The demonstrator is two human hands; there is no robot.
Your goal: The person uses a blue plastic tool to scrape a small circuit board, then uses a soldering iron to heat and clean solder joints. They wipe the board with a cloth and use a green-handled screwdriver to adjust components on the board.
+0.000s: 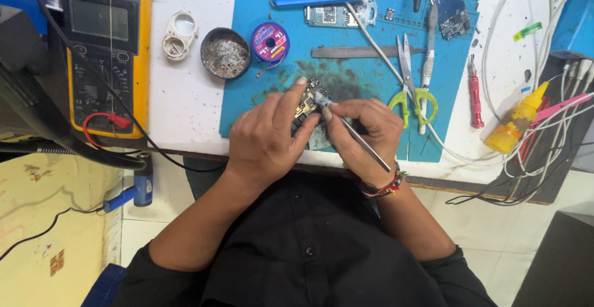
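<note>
pinched between thumb and fingers, my left hand (266, 135) holds a small dark circuit board (307, 102) over the blue silicone mat (346, 72). my right hand (365, 131) grips slim metal tweezers (362, 141), their tip with a pale wad touching the board's edge. just beyond sit yellow-handled scissors (409, 87), a purple solder-wick spool (270, 41) and a round tin of grey scraps (226, 52). a chunky yellow multimeter (106, 53) lies far left.

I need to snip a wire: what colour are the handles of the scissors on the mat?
Yellow-green; the scissors lie on the blue mat, clearest in the head view.
</note>
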